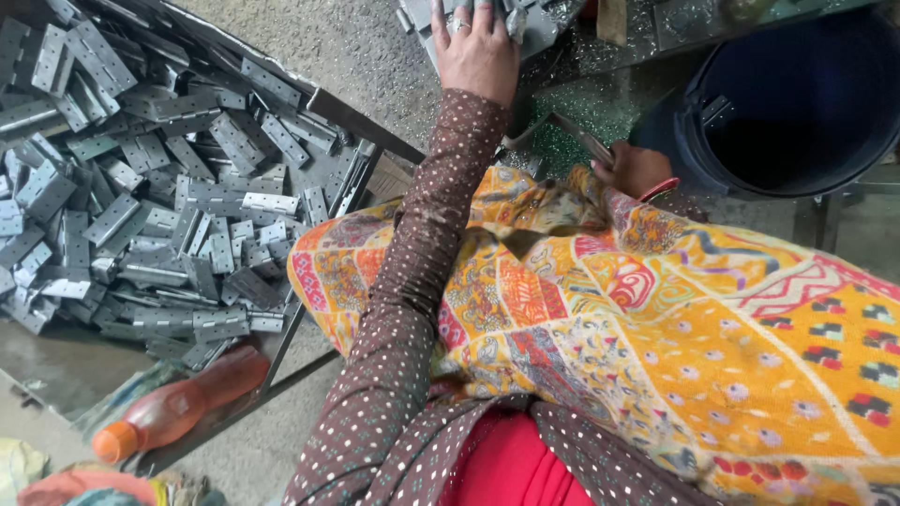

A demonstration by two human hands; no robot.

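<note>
Head view: concrete floor (356, 47), hinge pile (141, 178) in tray; left hand (476, 47) flat on metal parts (525, 23); right hand (633, 169) perhaps gripping lever (577, 136).

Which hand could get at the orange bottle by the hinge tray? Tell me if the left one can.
Probably yes: the left hand rests on metal parts up front, but nothing lies between that arm and the orange bottle.
</note>
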